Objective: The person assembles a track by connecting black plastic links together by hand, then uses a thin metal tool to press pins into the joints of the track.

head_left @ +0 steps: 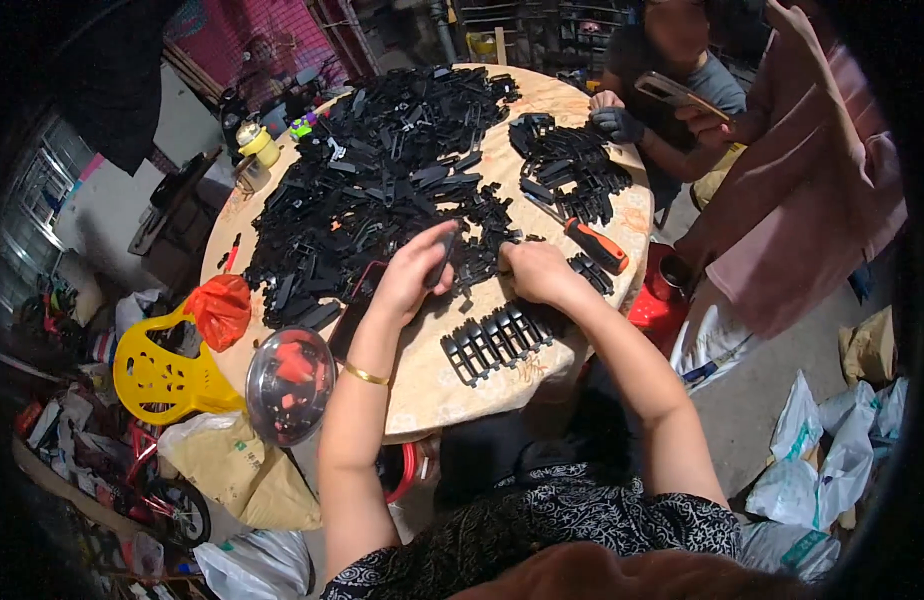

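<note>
My left hand point(414, 275) is closed around a long black plastic part point(441, 258), held upright above the table's near half. To its right my right hand point(542, 272) has its fingers pressed together at the edge of the loose parts; whatever they grip is hidden. A large heap of black plastic parts point(332, 215) spreads beyond both hands. Nearer me lies a neat row of black frame-like pieces point(497, 342). A screwdriver with an orange and black handle point(595, 246) rests past my right hand. Partly behind my left forearm lies a dark flat phone-like object point(354, 318).
A clear bowl with red pieces point(290, 385) and an orange-red plastic bag point(220, 310) sit at the left rim of the round table point(437, 405). A yellow stool point(162, 370) stands beside it. At the far right a person point(672, 100) wearing a dark glove holds a phone.
</note>
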`<state>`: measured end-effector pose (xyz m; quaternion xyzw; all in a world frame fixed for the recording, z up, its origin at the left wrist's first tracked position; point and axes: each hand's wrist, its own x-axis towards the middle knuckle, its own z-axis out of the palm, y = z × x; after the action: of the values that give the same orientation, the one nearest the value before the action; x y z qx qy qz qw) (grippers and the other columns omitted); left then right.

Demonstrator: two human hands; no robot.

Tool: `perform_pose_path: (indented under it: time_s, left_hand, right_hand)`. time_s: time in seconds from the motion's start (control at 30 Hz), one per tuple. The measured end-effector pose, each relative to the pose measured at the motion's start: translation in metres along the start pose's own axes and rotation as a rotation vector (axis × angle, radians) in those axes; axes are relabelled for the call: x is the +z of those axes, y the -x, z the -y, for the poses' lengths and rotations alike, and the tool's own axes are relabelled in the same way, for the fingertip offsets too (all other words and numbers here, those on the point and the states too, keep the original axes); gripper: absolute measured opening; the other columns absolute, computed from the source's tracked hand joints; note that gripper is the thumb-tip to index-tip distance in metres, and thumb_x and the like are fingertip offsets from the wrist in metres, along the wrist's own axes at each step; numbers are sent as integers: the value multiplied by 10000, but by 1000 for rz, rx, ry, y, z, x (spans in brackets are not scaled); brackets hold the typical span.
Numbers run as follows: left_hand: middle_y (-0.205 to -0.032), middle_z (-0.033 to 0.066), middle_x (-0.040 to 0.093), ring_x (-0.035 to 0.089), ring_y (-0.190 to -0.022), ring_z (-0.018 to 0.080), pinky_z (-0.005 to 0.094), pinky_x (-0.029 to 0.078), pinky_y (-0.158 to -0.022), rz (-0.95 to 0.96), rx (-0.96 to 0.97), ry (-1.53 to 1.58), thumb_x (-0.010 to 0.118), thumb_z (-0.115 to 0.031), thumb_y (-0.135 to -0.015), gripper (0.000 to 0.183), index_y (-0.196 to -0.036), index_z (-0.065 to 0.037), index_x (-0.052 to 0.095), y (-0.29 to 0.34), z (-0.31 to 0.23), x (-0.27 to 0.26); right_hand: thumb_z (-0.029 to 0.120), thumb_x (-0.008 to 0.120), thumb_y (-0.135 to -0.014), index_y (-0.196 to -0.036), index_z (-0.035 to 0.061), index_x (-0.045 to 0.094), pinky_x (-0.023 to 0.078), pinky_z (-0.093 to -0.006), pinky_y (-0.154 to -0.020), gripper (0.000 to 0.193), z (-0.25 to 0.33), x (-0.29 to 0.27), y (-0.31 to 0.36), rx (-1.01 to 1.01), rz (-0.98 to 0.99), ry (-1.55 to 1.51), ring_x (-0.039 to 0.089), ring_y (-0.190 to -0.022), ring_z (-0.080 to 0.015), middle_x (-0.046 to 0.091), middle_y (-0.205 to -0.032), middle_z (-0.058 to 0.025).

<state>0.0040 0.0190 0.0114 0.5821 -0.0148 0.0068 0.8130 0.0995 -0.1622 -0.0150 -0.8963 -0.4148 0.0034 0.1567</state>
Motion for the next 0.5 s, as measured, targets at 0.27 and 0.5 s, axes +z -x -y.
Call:
perform_pose_path:
  time_s: [0.27, 0.5]
  left_hand:
    - [-833, 30, 578, 537, -671, 73, 188, 442, -569, -170, 117, -481, 629, 20, -729, 421, -1121, -5, 480, 16, -5, 34]
    - [-950, 50, 606, 581, -803, 105, 219, 473, -694, -7, 116, 245, 609, -89, -809, 277, -1067, -26, 527, 9, 22, 30]
  right_hand:
    - [102, 643, -740, -874, 17, 623, 470, -273, -602, 160, 16, -12, 17, -1, -276, -981, 598, -676, -150, 618, -763, -87]
    - [-7, 594, -763, -880, -13, 609, 473, -245, -608, 119, 40, -18, 34, -194, -569, -1068, 585, -675, -133, 601, -764, -74]
